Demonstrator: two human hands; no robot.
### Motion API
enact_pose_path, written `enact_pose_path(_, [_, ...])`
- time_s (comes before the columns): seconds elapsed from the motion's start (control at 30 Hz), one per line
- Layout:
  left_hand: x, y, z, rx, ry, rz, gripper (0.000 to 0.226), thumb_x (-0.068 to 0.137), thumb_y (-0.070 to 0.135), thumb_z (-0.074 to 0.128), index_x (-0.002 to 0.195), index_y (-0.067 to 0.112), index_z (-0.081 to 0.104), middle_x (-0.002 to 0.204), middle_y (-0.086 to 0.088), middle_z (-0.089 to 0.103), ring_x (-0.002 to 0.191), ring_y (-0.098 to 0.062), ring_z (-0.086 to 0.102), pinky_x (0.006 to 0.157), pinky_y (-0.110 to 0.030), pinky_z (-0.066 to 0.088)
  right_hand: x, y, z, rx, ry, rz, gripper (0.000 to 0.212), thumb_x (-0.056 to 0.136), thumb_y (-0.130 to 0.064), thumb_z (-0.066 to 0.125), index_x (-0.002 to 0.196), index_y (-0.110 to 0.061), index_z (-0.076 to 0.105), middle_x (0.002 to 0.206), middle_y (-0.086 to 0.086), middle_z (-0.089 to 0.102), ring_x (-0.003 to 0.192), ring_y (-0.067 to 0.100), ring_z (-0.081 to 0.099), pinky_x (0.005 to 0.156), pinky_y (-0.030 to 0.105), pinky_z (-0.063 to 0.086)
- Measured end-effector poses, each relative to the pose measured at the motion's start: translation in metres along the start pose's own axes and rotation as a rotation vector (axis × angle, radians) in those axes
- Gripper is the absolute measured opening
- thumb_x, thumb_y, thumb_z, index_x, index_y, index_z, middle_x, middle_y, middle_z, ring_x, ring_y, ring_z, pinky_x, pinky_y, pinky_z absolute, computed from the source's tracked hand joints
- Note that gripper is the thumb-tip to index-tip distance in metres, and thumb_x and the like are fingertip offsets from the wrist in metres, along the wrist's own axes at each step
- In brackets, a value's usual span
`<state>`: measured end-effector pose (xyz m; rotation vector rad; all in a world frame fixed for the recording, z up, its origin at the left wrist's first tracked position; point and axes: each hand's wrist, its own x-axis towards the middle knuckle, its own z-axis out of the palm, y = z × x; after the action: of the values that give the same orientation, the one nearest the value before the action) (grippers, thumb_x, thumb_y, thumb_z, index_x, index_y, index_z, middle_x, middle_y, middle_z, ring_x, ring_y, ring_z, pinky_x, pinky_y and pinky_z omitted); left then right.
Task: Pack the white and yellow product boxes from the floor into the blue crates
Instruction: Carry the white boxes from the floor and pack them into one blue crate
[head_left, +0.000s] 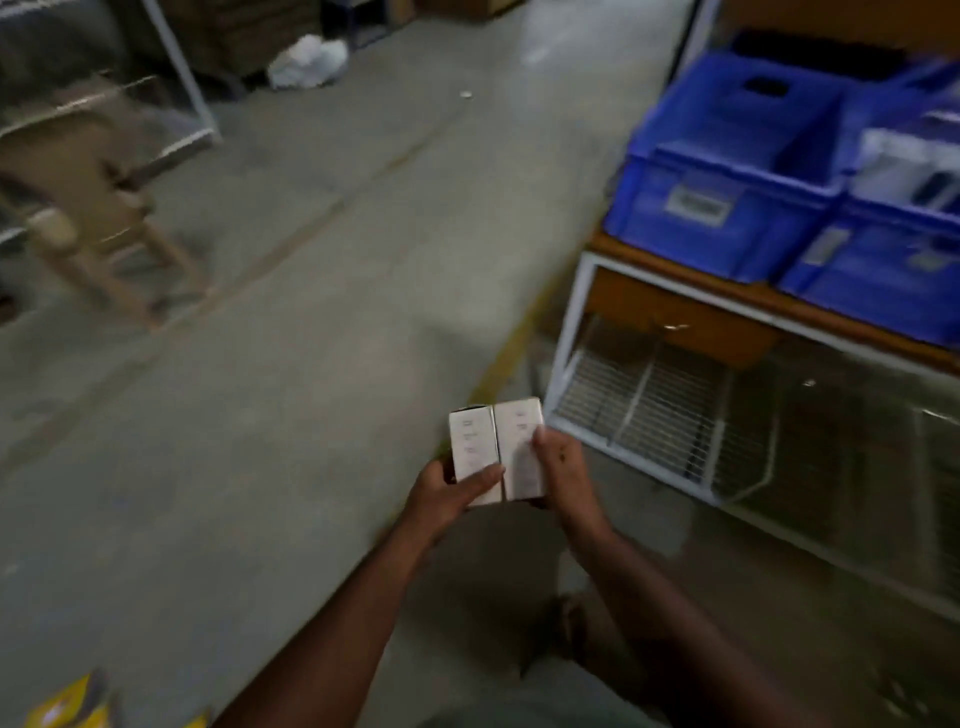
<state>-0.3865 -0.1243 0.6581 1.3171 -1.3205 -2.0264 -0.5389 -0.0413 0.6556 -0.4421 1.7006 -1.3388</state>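
Two white product boxes stand side by side in front of me above the floor. My left hand (445, 491) grips the left box (471, 447), thumb across its front. My right hand (563, 470) grips the right box (519, 441), thumb on its face. Up at the right, a blue crate (727, 171) sits on a wooden shelf, and a second blue crate (883, 270) beside it holds some white items. Yellow product boxes (72, 706) lie at the bottom left on the floor, cut off by the frame edge.
The shelf rack (582, 332) has a white metal frame and a wire grid bottom level (649, 400). A cardboard carton (78, 176) lies at the left, a white bag (306, 62) at the back. Grey concrete floor (260, 415) spreads between them. The view is blurred.
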Motion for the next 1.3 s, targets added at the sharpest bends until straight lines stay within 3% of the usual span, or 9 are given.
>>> enact_pose_path(0.07, [0.032,0.018,0.059,0.025,-0.105,0.023,0.044,0.08,0.017,0.085,0.12,0.013,0.067,0.112,-0.006,0.077,0.103,-0.026,0.074,0.094,-0.048,0.059,0.021,-0.023,-0.061,0.065,0.108,-0.002,0.068,0.091,-0.081,0.038,0.122,-0.027,0.065,0.115,0.006,0.076,0.105,0.026,0.074,0.093,0.057,0.059])
enact_pose_path(0.23, [0.09,0.067,0.199,0.06,-0.331,0.136,0.06,0.078,0.009,0.085,0.126,0.023,0.053,0.12,-0.003,0.073,0.104,-0.017,0.073,0.081,-0.034,0.061,0.036,-0.084,-0.201,0.21,0.142,-0.01,0.046,0.102,-0.061,0.043,0.129,-0.03,0.064,0.118,0.006,0.077,0.105,0.026,0.076,0.083,0.046,0.063])
enact_pose_path(0.4, [0.116,0.119,0.31,0.169,-0.642,0.162,0.074,0.073,0.042,0.087,0.136,0.021,0.055,0.13,-0.006,0.069,0.118,-0.028,0.068,0.097,-0.05,0.055,0.034,-0.135,-0.294,0.316,0.227,-0.099,0.051,0.101,-0.059,0.045,0.134,-0.024,0.062,0.117,0.008,0.077,0.107,0.028,0.075,0.09,0.049,0.062])
enact_pose_path(0.53, [0.142,0.162,0.385,0.206,-0.667,0.23,0.065,0.075,0.035,0.083,0.131,0.017,0.055,0.122,-0.009,0.072,0.108,-0.027,0.072,0.092,-0.052,0.058,0.055,-0.167,-0.335,0.308,0.351,-0.211,0.052,0.101,-0.061,0.044,0.137,-0.027,0.061,0.121,0.007,0.076,0.111,0.03,0.073,0.097,0.057,0.057])
enact_pose_path(0.7, [0.194,0.202,0.453,0.236,-0.728,0.316,0.048,0.088,0.029,0.076,0.13,0.022,0.055,0.119,-0.002,0.074,0.107,-0.021,0.073,0.09,-0.05,0.06,0.088,-0.212,-0.377,0.226,0.562,-0.299,0.059,0.091,-0.064,0.049,0.129,-0.021,0.063,0.111,0.003,0.079,0.101,0.021,0.077,0.089,0.045,0.062])
enact_pose_path(0.87, [0.244,0.251,0.504,0.242,-0.749,0.452,0.057,0.078,0.043,0.075,0.127,0.022,0.054,0.118,0.003,0.072,0.11,-0.014,0.07,0.083,-0.029,0.06,0.13,-0.261,-0.41,0.212,0.631,-0.383,0.056,0.083,-0.063,0.056,0.131,-0.033,0.056,0.115,0.002,0.077,0.101,0.022,0.077,0.082,0.044,0.064])
enact_pose_path(0.97, [0.272,0.293,0.531,0.257,-0.804,0.586,0.058,0.091,0.017,0.07,0.137,0.031,0.037,0.12,0.001,0.064,0.104,-0.008,0.07,0.075,-0.02,0.056,0.151,-0.293,-0.431,0.199,0.568,-0.439,0.072,0.083,-0.057,0.064,0.148,-0.046,0.038,0.125,0.0,0.073,0.106,0.023,0.075,0.082,0.045,0.063])
enact_pose_path(1.1, [0.298,0.341,0.56,0.329,-0.881,0.749,0.084,0.091,0.011,0.07,0.144,0.057,0.025,0.124,0.003,0.058,0.108,-0.013,0.069,0.078,-0.026,0.06,0.173,-0.329,-0.461,0.121,0.588,-0.511,0.064,0.083,-0.045,0.065,0.143,-0.043,0.044,0.118,-0.009,0.075,0.102,0.02,0.076,0.072,0.034,0.063])
enact_pose_path(1.3, [0.357,0.392,0.599,0.387,-0.717,0.815,0.069,0.072,0.028,0.087,0.12,0.043,0.039,0.115,0.002,0.067,0.093,-0.017,0.075,0.082,-0.047,0.063,0.204,-0.365,-0.52,0.113,0.686,-0.576,0.065,0.078,-0.023,0.076,0.132,-0.02,0.041,0.116,0.007,0.072,0.108,0.021,0.072,0.083,0.041,0.064])
